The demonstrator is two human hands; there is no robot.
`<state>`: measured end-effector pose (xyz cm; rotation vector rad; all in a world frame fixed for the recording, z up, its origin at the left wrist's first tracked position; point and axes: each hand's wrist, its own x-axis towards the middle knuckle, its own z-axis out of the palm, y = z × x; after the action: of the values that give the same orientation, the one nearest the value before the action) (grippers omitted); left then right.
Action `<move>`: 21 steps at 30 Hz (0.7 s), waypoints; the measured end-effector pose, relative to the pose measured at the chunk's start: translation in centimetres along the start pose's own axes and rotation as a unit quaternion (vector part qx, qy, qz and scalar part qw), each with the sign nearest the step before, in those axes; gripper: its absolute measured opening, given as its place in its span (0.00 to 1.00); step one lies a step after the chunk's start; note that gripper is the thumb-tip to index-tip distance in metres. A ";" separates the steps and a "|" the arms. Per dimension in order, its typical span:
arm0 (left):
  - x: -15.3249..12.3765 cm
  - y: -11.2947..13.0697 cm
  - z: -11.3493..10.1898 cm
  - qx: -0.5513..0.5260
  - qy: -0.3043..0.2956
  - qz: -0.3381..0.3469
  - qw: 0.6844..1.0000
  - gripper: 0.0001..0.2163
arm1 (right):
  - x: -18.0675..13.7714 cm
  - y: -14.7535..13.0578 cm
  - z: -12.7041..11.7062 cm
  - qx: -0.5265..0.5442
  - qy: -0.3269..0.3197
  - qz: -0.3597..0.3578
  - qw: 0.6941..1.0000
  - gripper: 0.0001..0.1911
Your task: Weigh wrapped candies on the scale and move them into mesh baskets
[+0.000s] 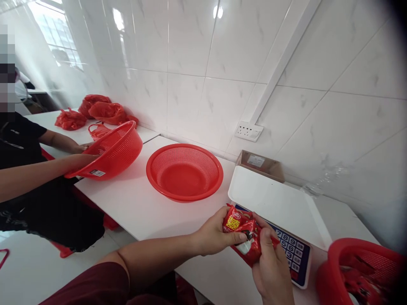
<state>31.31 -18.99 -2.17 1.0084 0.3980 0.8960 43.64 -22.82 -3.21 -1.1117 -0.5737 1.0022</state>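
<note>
Both my hands grip a red snack packet (243, 235) in front of a white weighing scale (273, 203). My left hand (214, 233) pinches its left end with closed fingers. My right hand (273, 267) wraps around the packet's lower right part, just over the scale's keypad (294, 252). An empty red colander basket (184, 171) rests on the white table (127, 203) to the left of the scale. Another red basket (362, 271) with red packets inside stands at the lower right.
A co-worker in a black shirt on the left holds a tilted red basket (110, 150) with both hands. Red plastic bags (95, 110) lie on the far table by the tiled wall. A cardboard box (262, 165) sits behind the scale, a wall socket (248, 130) above it.
</note>
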 end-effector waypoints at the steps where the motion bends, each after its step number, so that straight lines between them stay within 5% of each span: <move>1: 0.1 0.0 0.0 -0.011 0.006 0.002 1.000 0.24 | -0.1 0.0 -0.1 0.001 0.006 -0.007 1.000 0.27; 8: 0.3 0.5 0.2 -0.044 0.006 0.039 0.998 0.22 | -0.5 0.2 -0.5 0.015 0.044 -0.089 0.995 0.21; 16: 0.1 0.8 0.1 -0.027 0.017 0.018 0.999 0.21 | -0.3 0.0 -0.5 0.042 0.025 -0.016 0.999 0.19; 21: 0.1 0.5 -0.1 -0.051 0.011 0.007 0.999 0.19 | 0.2 0.1 -0.9 0.068 0.068 0.005 0.995 0.20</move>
<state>31.10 -18.72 -1.76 0.9094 0.3596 0.9314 44.44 -23.09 -3.61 -1.0528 -0.3842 0.9524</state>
